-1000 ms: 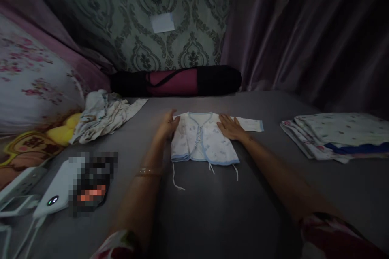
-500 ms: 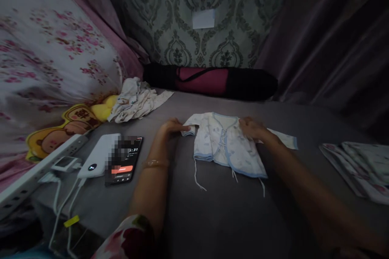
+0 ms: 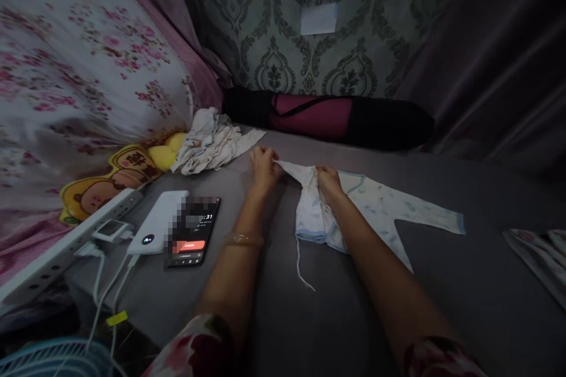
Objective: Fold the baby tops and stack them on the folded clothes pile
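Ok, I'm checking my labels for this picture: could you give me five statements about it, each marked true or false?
The left hand holds a sleeve of the small shirt. True.
The right hand is clear of the shirt. False: it grips the shirt's fabric.
The phone lies beside the white power bank. True.
The long bag is all black. False: its middle is dark pink.
The shirt's other sleeve lies stretched out on the grey sheet. True.

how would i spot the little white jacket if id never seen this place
Start from the long black-and-pink bag lying across the back, then come nearer over the grey sheet. There the left hand and right hand hold the little white jacket. Its blue edging and loose white tie set it apart from the crumpled patterned cloth to its left.
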`<action>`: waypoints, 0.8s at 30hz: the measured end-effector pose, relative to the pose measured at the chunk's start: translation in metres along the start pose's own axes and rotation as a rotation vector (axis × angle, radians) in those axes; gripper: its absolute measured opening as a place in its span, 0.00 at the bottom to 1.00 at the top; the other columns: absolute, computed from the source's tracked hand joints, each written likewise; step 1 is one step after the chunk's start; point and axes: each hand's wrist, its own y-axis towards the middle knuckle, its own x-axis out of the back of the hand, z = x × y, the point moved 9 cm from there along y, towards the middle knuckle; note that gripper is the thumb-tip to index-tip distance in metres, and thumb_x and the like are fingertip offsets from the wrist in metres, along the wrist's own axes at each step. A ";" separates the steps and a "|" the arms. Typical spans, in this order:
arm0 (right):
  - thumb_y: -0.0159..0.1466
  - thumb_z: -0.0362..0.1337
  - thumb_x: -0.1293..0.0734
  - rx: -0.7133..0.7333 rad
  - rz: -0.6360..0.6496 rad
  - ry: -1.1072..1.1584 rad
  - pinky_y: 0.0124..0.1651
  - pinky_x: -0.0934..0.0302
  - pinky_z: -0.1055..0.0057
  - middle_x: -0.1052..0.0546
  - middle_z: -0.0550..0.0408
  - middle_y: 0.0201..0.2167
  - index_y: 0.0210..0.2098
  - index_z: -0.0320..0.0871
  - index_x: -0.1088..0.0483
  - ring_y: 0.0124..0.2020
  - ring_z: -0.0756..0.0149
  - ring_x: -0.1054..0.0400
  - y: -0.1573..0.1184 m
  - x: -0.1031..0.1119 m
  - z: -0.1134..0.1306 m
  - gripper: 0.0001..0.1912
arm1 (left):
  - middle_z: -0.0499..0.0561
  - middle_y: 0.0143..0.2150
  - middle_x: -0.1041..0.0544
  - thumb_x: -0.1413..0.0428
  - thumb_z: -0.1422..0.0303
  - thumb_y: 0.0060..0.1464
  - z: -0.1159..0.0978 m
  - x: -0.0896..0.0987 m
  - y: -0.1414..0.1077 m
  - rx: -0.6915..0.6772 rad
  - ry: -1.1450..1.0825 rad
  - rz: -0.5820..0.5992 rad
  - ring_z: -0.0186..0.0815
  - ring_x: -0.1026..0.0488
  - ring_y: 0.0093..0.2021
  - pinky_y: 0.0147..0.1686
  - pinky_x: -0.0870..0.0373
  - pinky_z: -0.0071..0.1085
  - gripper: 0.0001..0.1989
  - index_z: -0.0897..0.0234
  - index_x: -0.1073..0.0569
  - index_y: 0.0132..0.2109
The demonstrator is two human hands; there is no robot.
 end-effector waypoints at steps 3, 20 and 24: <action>0.65 0.36 0.48 0.041 -0.172 -0.076 0.54 0.40 0.68 0.26 0.45 0.51 0.56 0.40 0.34 0.55 0.60 0.34 -0.003 0.009 -0.006 0.24 | 0.57 0.47 0.32 0.50 0.75 0.53 0.014 0.005 -0.004 0.078 0.035 -0.126 0.45 0.36 0.50 0.50 0.38 0.40 0.13 0.61 0.26 0.43; 0.68 0.32 0.46 0.323 -0.228 -0.594 0.63 0.50 0.60 0.36 0.40 0.62 0.60 0.31 0.36 0.63 0.52 0.46 -0.025 -0.022 0.018 0.24 | 0.65 0.49 0.24 0.51 0.59 0.59 0.068 -0.023 -0.014 0.467 0.186 0.164 0.49 0.28 0.52 0.49 0.34 0.38 0.20 0.70 0.26 0.48; 0.68 0.33 0.46 0.307 -0.216 -0.608 0.64 0.51 0.61 0.37 0.41 0.63 0.60 0.31 0.37 0.63 0.53 0.46 -0.025 -0.021 0.018 0.24 | 0.65 0.51 0.25 0.47 0.59 0.57 0.066 -0.031 -0.016 0.431 0.213 0.228 0.51 0.30 0.54 0.49 0.34 0.40 0.19 0.68 0.27 0.48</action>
